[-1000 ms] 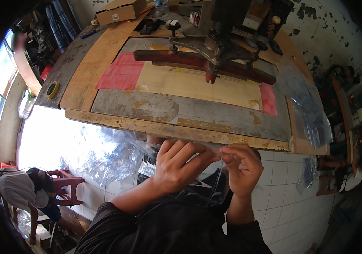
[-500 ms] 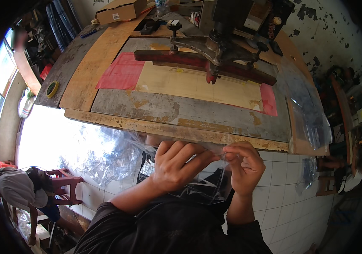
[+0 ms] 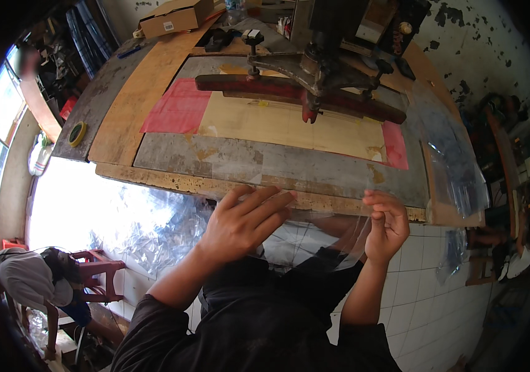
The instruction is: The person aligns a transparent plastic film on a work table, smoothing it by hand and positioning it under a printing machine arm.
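Plastic sheet (image 3: 333, 239), see-thru w/ faint glare

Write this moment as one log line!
left grip: at left of clear plastic film; right grip: at film's right edge; red press bar: across yellow panel

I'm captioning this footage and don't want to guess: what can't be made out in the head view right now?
Head view:
Clear plastic sheet: exact outline lost to blur and transparency.
Left hand: palm side hidden by the back of the hand.
Yellow sheet: part of its far side covered by the red bar.
Black machine column: top cut off by the upper edge.
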Demonstrator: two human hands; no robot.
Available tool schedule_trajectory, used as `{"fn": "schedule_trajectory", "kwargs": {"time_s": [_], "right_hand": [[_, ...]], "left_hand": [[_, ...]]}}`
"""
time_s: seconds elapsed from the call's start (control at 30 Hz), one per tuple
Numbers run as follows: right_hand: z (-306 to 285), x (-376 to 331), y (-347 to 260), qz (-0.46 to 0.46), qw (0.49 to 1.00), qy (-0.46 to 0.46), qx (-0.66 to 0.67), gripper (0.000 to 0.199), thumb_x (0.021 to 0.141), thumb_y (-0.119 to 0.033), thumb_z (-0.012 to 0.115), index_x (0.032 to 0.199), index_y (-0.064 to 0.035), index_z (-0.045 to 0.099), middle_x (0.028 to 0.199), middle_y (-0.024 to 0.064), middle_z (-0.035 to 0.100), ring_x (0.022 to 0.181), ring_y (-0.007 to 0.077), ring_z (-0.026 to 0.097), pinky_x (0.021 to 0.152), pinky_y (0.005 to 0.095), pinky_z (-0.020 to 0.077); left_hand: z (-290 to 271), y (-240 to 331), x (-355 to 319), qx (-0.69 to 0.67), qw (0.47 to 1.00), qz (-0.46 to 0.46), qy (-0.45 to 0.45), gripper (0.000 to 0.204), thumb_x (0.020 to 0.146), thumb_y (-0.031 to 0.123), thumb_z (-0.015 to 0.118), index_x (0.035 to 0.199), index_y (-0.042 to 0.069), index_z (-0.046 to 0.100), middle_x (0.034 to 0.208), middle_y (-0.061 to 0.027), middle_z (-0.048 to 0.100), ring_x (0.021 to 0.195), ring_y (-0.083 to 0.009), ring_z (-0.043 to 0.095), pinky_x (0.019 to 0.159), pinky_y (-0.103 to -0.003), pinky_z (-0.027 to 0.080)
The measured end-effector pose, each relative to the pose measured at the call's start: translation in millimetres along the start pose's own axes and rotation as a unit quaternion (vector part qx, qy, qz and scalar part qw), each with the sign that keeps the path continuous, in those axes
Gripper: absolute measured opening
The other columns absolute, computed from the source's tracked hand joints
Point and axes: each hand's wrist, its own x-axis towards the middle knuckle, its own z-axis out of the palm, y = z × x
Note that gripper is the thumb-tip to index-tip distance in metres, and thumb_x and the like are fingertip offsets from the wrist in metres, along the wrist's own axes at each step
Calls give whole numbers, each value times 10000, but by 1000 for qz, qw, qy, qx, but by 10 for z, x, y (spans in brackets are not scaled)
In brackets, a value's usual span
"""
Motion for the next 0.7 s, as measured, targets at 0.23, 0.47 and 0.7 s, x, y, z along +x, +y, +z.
{"fn": "schedule_trajectory", "kwargs": {"time_s": [0.23,0.47,0.7], "right_hand": [[-248,-75,311,109,981,-159,-38,146,1102,-177,659,1098,-32,636,1021,142,816,1047,226,781,974,365,573],[-212,15,315,253,961,-113,-11,200,1110,-208,666,1098,-10,642,943,120,808,901,150,758,815,275,556],[-144,96,424,195,980,18,-39,195,1111,-211,668,1115,-19,631,932,101,785,905,145,731,881,290,545]], "left_hand": [[256,-264,-174,-40,993,24,-108,316,882,157,710,1196,141,739,1206,-11,777,1115,-179,743,915,-349,547],[77,-359,-162,-52,991,-15,-124,370,892,130,753,1259,154,715,1091,-28,796,925,-215,776,728,-357,593],[-34,-822,-2,-140,982,-113,54,79,917,68,821,980,81,776,959,-73,823,857,-254,806,734,-366,617]]}}
